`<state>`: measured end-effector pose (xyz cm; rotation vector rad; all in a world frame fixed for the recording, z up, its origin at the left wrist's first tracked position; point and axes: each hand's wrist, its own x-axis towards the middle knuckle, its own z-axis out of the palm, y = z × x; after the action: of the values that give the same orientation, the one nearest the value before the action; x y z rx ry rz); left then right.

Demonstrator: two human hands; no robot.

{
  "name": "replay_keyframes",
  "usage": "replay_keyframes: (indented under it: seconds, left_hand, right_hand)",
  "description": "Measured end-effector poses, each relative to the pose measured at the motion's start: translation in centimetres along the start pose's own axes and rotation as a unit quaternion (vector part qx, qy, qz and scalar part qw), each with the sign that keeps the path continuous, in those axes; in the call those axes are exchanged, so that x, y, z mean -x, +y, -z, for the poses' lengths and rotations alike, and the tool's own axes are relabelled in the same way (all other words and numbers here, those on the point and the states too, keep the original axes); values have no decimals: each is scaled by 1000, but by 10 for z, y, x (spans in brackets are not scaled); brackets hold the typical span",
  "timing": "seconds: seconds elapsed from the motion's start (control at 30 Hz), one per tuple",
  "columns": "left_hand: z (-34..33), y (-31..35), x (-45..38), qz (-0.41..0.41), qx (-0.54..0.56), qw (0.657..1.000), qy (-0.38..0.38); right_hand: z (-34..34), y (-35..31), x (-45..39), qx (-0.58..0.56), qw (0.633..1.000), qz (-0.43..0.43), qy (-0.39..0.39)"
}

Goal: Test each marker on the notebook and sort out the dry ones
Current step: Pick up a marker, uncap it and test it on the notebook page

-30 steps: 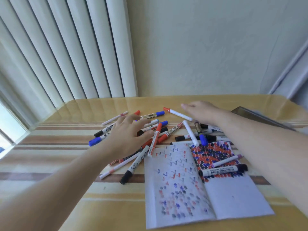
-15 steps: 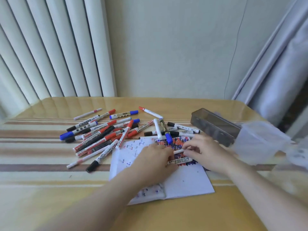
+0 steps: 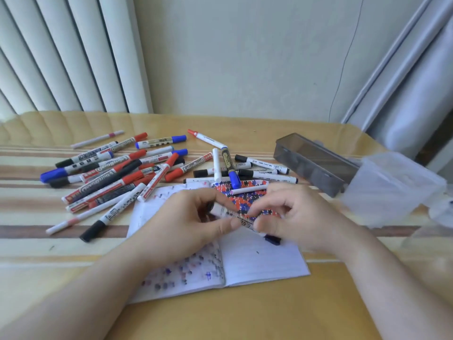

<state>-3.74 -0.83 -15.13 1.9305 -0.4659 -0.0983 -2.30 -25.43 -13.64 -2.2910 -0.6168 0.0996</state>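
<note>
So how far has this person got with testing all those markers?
Plenty of testing looks done: the notebook is covered in red, blue and black marks. Both the left hand and the right hand now hold one marker above the pages. A large pile of markers remains; whether any are sorted I cannot tell.

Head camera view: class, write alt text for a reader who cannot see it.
Two hands, left hand and right hand, hold one white marker over an open scribbled notebook. A marker pile lies left; a dark box sits right.
</note>
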Motion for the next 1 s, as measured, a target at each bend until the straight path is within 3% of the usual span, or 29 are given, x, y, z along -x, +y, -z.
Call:
replay_keyframes:
  seconds: [0.13, 0.23, 0.33, 0.4, 0.47, 0.57, 0.7, 1.0]
  left_hand:
    - [-3, 1, -4, -35, 151, 988, -1]
    - [-11, -1, -5, -57, 150, 987, 8]
    - [-15, 1, 1, -76, 2, 997, -3]
    - [-17, 2, 5, -112, -161, 980, -17]
    - [-20, 5, 8, -145, -251, 957, -1]
    - [-20, 5, 8, -172, -292, 940, 33]
    - [-20, 9, 11, -192, -293, 937, 0]
    - [-12, 13, 12, -90, -251, 962, -64]
  right_hand:
    - [-16, -12, 3, -70, 997, 9, -19]
    - [-24, -18, 1, -130, 991, 2, -33]
    - [-24, -20, -1, -242, 970, 17, 30]
    - [-22, -17, -2, -372, 926, -4, 67]
    - [-25, -15, -4, -433, 897, -33, 83]
    - [-34, -18, -5, -424, 900, -25, 93]
    - [-34, -20, -3, -405, 911, 2, 81]
    - [-38, -29, 2, -414, 907, 47, 66]
